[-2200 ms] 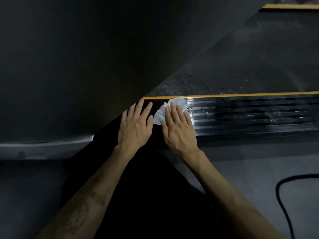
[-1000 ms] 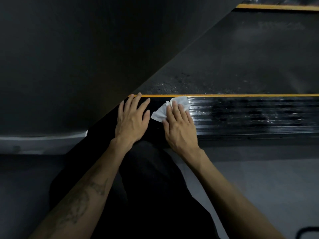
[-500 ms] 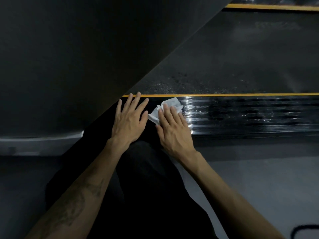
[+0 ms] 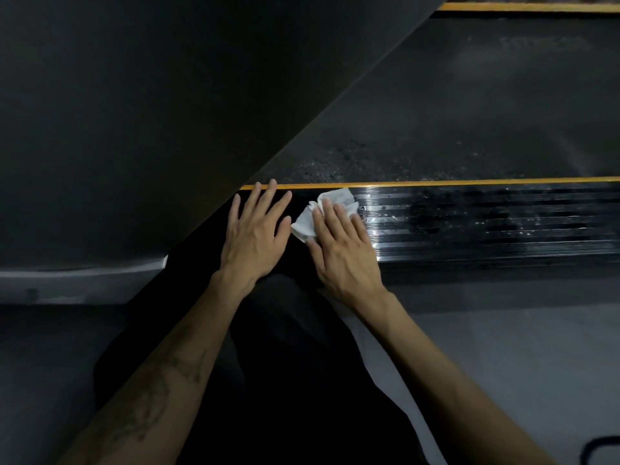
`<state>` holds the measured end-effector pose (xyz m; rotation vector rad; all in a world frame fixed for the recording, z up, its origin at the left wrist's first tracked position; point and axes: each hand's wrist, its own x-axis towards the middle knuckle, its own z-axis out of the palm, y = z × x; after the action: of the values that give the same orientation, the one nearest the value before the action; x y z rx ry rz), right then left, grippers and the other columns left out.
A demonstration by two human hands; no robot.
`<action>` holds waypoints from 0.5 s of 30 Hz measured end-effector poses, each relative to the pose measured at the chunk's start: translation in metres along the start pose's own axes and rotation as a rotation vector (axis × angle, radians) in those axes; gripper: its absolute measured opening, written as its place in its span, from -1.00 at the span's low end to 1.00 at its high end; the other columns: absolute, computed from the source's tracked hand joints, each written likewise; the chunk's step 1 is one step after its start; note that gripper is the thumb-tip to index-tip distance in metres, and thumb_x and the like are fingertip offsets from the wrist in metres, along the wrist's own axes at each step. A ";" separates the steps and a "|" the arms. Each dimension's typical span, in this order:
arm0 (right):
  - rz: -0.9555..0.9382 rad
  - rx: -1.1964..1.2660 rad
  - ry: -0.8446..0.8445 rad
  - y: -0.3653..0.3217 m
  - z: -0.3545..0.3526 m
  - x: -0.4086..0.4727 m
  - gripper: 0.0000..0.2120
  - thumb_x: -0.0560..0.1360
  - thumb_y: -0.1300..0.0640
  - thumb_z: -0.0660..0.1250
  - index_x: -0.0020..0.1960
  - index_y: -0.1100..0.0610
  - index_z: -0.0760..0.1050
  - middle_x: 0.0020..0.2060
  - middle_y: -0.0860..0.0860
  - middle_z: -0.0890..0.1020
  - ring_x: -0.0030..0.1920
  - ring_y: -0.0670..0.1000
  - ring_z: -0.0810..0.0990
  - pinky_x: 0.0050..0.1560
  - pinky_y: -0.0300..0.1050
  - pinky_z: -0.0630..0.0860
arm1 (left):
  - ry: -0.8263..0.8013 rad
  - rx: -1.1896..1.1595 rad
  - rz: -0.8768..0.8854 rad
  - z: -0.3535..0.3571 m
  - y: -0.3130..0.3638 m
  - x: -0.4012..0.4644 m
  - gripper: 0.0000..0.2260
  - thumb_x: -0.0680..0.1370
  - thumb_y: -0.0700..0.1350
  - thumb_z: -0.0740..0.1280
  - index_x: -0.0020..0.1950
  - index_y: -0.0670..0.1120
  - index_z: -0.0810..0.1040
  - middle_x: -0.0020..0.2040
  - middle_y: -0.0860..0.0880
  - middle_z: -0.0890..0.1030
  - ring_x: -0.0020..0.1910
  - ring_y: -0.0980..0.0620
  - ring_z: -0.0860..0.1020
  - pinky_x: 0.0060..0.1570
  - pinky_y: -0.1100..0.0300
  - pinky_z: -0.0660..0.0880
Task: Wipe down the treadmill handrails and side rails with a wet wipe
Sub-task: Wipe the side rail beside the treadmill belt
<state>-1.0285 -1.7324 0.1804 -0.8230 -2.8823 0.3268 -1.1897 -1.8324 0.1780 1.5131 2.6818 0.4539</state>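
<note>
The ribbed black side rail (image 4: 486, 226) carries a crumpled white wet wipe (image 4: 330, 209) and 2 flat hands.

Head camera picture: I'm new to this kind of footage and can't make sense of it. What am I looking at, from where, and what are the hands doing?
The camera sits on the person's head, looking down at their own arms. The left hand rests flat on a treadmill's ribbed black side rail. The right hand presses a crumpled white wet wipe onto that rail with straight fingers. A yellow stripe edges the rail; beyond it lies the dusty running belt.
</note>
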 end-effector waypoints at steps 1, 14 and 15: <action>0.021 -0.016 -0.001 0.002 -0.001 -0.002 -0.35 0.68 -0.16 -0.17 0.65 0.16 0.12 0.64 0.12 0.11 0.64 0.10 0.04 0.63 0.09 -0.10 | 0.005 -0.002 0.000 0.000 0.000 0.000 -0.46 0.67 0.15 -0.06 0.62 0.03 0.29 0.66 -0.04 0.17 0.65 -0.05 0.07 0.60 -0.16 -0.02; -0.163 0.112 0.053 0.010 -0.018 -0.015 -0.41 0.65 -0.25 0.03 0.51 0.07 0.42 0.51 0.13 0.39 0.61 0.13 0.17 0.62 0.14 -0.01 | 0.014 -0.009 -0.005 0.000 -0.001 0.000 -0.50 0.69 0.12 0.01 0.61 0.04 0.31 0.66 -0.02 0.19 0.65 -0.04 0.08 0.60 -0.14 -0.02; -0.217 0.107 0.032 0.014 -0.016 -0.015 -0.42 0.66 -0.24 0.04 0.52 0.07 0.40 0.51 0.12 0.38 0.61 0.12 0.16 0.62 0.14 0.00 | 0.019 -0.009 -0.009 0.001 -0.001 0.000 -0.50 0.68 0.12 0.01 0.60 0.04 0.32 0.66 -0.02 0.19 0.65 -0.04 0.09 0.60 -0.14 -0.02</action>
<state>-1.0054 -1.7261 0.1914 -0.4886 -2.8594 0.4338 -1.1904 -1.8324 0.1772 1.5017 2.6950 0.4819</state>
